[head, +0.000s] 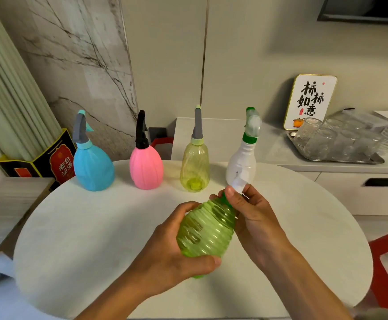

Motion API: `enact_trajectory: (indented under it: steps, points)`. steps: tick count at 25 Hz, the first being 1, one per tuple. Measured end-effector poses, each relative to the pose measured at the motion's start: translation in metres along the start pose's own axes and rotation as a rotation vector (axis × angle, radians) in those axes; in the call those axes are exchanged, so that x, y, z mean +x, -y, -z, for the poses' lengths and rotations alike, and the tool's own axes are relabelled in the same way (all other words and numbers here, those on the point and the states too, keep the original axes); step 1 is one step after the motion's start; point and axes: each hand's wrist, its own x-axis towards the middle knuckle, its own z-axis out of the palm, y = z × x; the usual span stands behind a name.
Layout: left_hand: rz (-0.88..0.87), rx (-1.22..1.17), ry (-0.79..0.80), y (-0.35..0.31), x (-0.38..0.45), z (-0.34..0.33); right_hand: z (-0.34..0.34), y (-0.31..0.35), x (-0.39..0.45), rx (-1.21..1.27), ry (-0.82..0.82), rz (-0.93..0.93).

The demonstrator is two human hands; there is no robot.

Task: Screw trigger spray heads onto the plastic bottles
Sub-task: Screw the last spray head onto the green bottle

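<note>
Holding the ribbed green bottle (208, 229) tilted over the round white table (96, 239), your left hand (165, 255) was wrapped around its lower body, thumb across the base end. Your right hand (255, 218) was closed around the neck end, thumb on the green collar, fingers gripping a white spray head (238, 185) that was mostly hidden behind them. Couldn't tell whether the head was threaded on or just seated.

Four more bottles stood upright in a row along the far edge of the table, each with a trigger head on:
- blue bottle (93, 168), grey/teal head, far left
- pink bottle (146, 168), black head
- clear yellow-green bottle (194, 168), grey head with pale green collar
- white bottle (241, 167), translucent head with green collar, just behind your right hand

The green bottle was in the air in front of that row, nearest the white one, neck pointing away from you and to the right.

Off the table: a metal tray (373, 159) of upturned glasses (320, 142) on the counter to the right, a calligraphy sign (309, 101) leaning on the wall behind it, and a black and red box (56, 162) to the left.
</note>
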Motion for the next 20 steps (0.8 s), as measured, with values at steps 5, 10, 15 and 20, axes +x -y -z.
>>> enact_trajectory:
  steps: [5, 10, 15, 20]
  points:
    - [-0.02, 0.286, -0.159, 0.005, 0.002, -0.008, 0.004, 0.002, 0.0, -0.141, -0.051, -0.009]
    - [-0.275, 0.732, -0.376, 0.004, 0.001, -0.001, 0.01, 0.006, 0.002, -0.135, 0.001, 0.035]
    - [-0.149, 0.368, -0.268, -0.003, 0.0, 0.012, 0.018, 0.022, 0.005, -0.145, 0.102, 0.054]
    - [0.012, -0.229, 0.037, -0.009, 0.002, 0.025, 0.022, 0.03, 0.002, -0.041, 0.201, 0.021]
